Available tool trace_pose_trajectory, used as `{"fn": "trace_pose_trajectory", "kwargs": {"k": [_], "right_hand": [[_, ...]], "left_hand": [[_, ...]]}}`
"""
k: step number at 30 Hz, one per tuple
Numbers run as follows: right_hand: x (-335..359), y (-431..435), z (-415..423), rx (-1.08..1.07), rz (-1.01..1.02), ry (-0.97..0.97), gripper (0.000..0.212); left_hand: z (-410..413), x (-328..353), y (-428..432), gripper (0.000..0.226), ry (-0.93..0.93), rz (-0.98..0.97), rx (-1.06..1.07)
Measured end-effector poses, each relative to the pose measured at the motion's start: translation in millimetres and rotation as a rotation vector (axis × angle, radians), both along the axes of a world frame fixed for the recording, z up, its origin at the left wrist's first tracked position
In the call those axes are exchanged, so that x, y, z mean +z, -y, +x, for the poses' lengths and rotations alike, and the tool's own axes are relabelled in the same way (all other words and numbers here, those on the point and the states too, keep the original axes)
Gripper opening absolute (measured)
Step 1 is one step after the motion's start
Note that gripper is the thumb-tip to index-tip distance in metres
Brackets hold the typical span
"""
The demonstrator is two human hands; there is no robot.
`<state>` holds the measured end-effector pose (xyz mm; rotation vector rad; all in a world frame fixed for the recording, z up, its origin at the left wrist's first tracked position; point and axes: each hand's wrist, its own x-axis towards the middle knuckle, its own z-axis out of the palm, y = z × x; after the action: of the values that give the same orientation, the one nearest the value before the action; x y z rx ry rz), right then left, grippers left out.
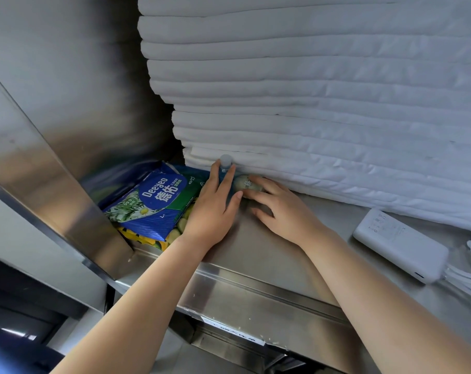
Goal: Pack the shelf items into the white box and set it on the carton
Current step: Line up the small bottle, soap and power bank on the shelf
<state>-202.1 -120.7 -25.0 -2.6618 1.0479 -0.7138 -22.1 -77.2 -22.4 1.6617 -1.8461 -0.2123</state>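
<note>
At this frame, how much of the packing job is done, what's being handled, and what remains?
Nothing looks packed: neither the white box nor the carton is in view. In hand: the left hand wraps a small clear-capped bottle by the stacked white bedding, and the right hand touches a small round item. Left: the blue wipes pack, the yellow packet beneath it and the white power bank sit on the steel shelf.

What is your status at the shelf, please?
Left hand on small bottle. Right hand touching round item. Wipes pack unpacked. Stacked linens crowd behind.
</note>
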Motion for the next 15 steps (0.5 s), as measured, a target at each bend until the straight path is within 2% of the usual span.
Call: {"fn": "trace_pose_trajectory", "kwargs": {"k": [7,15], "right_hand": [[7.8,0.2,3.8,-0.033,-0.089,0.052,0.029],[6.1,4.3,2.7,-0.082,-0.092,0.014,0.037]], "left_hand": [[-0.4,-3.3,0.2,0.060,0.007,-0.001,-0.020],[-1.7,-4.3,2.0,0.060,0.029,-0.003,0.001]]}}
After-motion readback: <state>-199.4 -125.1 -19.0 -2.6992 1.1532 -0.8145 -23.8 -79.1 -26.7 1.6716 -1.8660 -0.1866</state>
